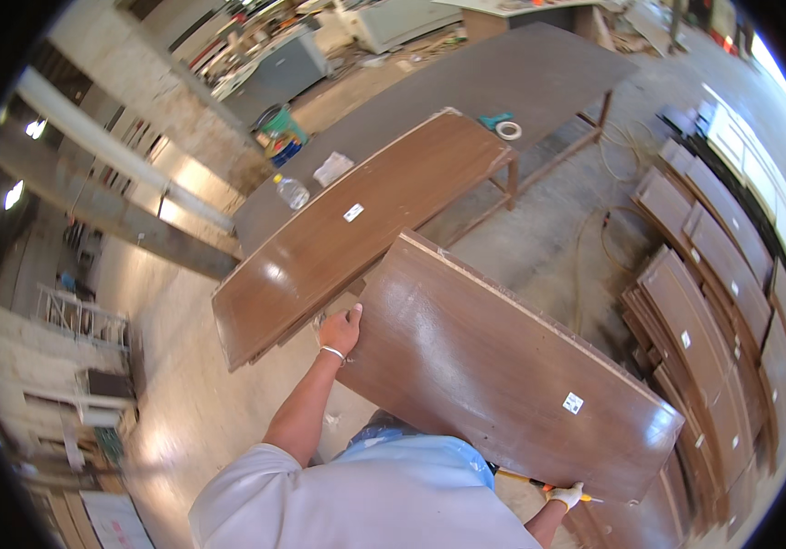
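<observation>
A long brown wooden panel (475, 352) with a small white label is held at a slant in front of me. My left hand (341, 332), with a white band at the wrist, is closed round the panel's left end, thumb on its face. My right hand (565, 496), in a pale glove, is closed on the near edge towards the right end. A slim yellow-and-black tool (590, 499) pokes out beside the right hand; its kind is hard to make out. Another brown panel (319, 252) lies on the dark table (539, 73), just beyond the held one.
On the table are a clear plastic bottle (291, 191), a crumpled white wad (332, 168), a tape roll (508, 131) and a teal item (495, 120). Several stacked panels (695, 339) stand at the right. A hose (626, 151) trails over the floor. A metal beam (127, 206) crosses at left.
</observation>
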A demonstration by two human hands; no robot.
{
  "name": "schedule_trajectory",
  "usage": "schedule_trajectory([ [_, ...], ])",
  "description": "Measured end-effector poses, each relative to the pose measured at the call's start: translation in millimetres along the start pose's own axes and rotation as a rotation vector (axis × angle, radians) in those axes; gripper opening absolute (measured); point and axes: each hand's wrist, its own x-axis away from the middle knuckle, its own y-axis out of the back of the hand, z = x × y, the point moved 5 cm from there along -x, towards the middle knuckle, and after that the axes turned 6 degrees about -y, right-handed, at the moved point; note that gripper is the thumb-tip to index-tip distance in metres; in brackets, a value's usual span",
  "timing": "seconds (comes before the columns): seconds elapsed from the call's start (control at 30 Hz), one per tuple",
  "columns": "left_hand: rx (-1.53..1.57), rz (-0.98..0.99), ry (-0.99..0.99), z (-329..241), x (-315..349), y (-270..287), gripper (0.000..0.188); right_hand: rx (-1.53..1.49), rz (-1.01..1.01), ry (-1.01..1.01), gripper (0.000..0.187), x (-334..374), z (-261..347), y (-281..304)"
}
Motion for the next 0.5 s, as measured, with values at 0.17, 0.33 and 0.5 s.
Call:
schedule_trajectory([
  [0.17,0.216,-0.201,0.209,100.2,29.0,3.1,0.066,0.125,0.42,0.183,0.046,5.3,59.1,-162.9],
  [0.33,0.51,-0.393,0.414,215.2,74.7,3.2,0.06,0.353,0.677,0.207,0.035,87.4,44.6,-332.4],
  [0.5,0.622,-0.665,0.586,341.8,116.2,3.7,0.06,0.444,0.771,0.311,0.015,232.2,-64.5,-461.3],
])
